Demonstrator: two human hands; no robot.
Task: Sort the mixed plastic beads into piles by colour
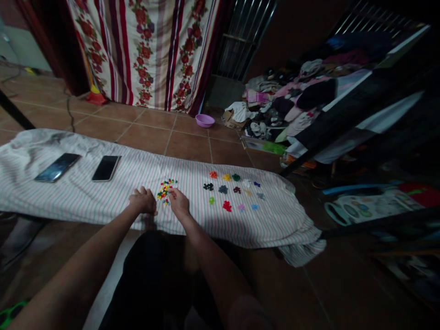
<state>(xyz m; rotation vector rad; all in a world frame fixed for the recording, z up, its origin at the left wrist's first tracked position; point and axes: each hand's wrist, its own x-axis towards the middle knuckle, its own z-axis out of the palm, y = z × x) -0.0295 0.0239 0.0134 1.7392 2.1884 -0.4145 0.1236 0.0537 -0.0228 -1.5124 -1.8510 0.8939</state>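
A striped cloth (85, 197) lies across the tiled floor in front of me. A small heap of mixed coloured beads (165, 189) sits on it between my hands. My left hand (142, 200) rests on the cloth just left of the heap, fingers curled in. My right hand (178, 201) touches the heap's right edge, fingertips pinched together on the beads. To the right lie several small sorted piles by colour (233, 190): orange, yellow, green, black, red, blue and others.
Two phones (58, 167) (106, 167) lie on the cloth's left part. A purple bowl (205, 120) stands on the floor beyond. A heap of clothes (285, 105) and a dark metal frame (343, 119) fill the right. A flowered curtain (151, 50) hangs behind.
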